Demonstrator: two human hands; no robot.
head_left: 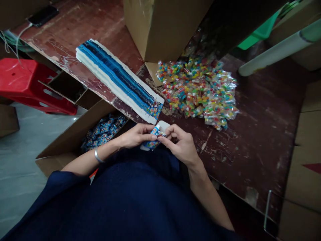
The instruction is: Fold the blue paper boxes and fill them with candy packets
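Head: carton row [117, 80] beyond hands [136, 136] [182, 144]; candy bags [198, 90] alongside.

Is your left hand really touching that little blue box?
Touching. The head view shows it: the left hand grips the little blue box, with its thumb lying right across the printed side.

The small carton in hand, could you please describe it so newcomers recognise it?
On the dark red table lies a long row of packaging. By its near end, the left hand and right hand meet at the small carton, set apart by its raised white flap.
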